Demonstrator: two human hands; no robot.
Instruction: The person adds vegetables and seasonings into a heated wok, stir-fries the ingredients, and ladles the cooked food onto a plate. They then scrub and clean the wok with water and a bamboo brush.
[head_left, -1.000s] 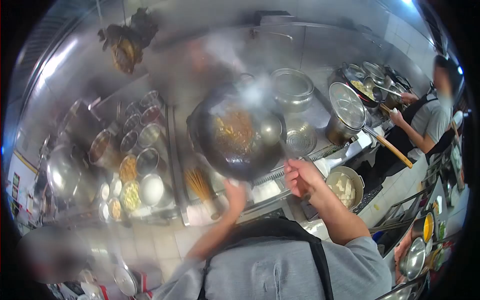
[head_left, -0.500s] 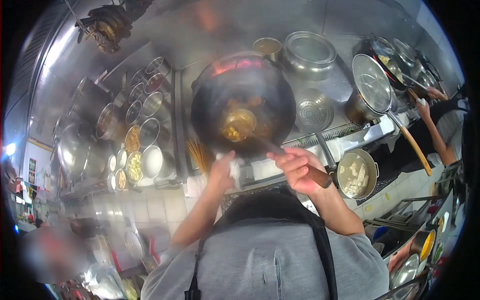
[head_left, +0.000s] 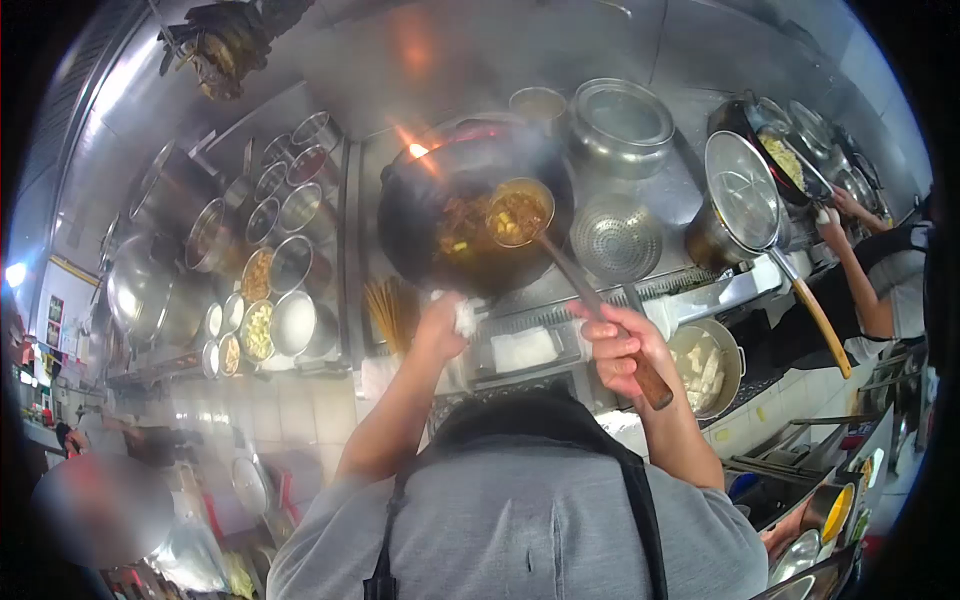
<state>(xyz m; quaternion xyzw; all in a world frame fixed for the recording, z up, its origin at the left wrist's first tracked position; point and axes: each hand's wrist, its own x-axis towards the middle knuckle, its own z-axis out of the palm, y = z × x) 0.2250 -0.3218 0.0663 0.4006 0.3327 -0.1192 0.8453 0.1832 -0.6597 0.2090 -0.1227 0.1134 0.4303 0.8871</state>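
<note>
My right hand [head_left: 625, 348] is wrapped round the wooden handle of a ladle [head_left: 520, 212], whose bowl holds yellow and brown food above the wok. My left hand [head_left: 440, 325] is closed on a white cloth [head_left: 468, 316] at the near edge of the dark wok [head_left: 405, 215]; the wok's handle is hidden there. Brown food [head_left: 462, 222] with sauce lies in the wok. Orange flame [head_left: 417, 150] shows at its far left rim. A bamboo brush [head_left: 388, 308] stands left of my left hand.
A perforated strainer [head_left: 617, 240] and a lidded pot [head_left: 622, 118] are right of the wok. Metal containers [head_left: 292, 265] crowd the left counter. A sieve with a long handle [head_left: 742, 180] rests on a pot. A co-worker [head_left: 880, 270] works at another wok on the right.
The ladle has risen to the right within the wok, with food in its bowl. My right hand has moved slightly right. The wok has tilted, and a flame now shows at its left rim.
</note>
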